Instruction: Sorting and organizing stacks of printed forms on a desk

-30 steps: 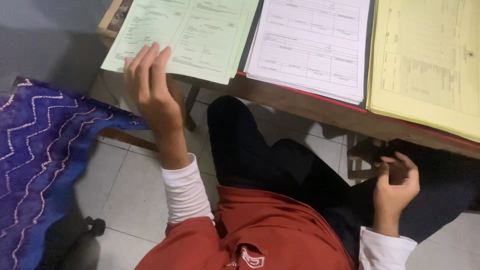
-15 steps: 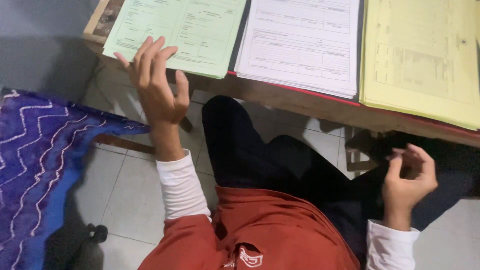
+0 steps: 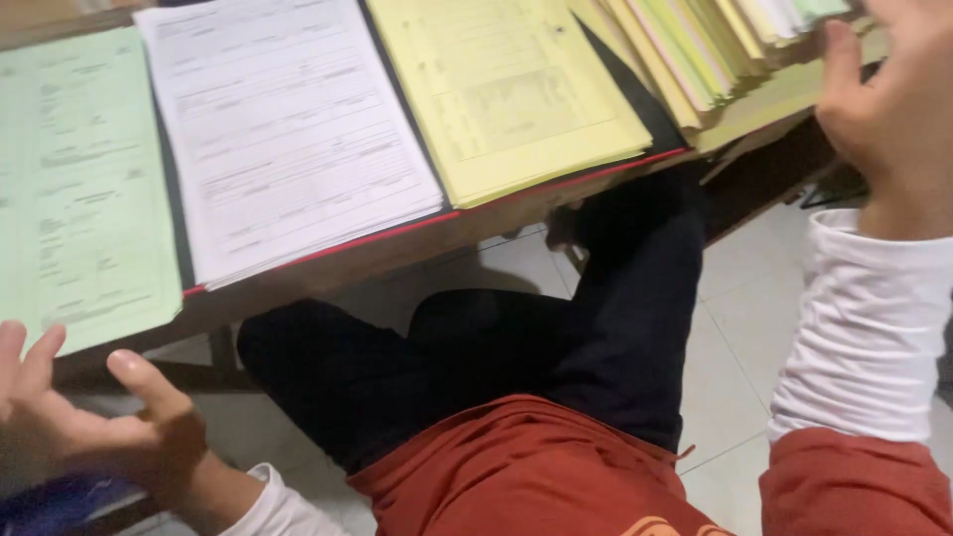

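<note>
Right hand (image 3: 893, 109) risen to paper stack (image 3: 715, 50); left hand (image 3: 89, 427) lowered; both hands open, empty.

low wooden table (image 3: 397, 260), white tiled floor (image 3: 740, 298)

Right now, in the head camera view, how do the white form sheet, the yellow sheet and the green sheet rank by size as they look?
1. White form sheet
2. Yellow sheet
3. Green sheet, though the left edge crops it, so its rank is unsure.

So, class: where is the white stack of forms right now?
In the head view, the white stack of forms lies on the low table, left of centre, between the green sheets and yellow sheets.
</note>
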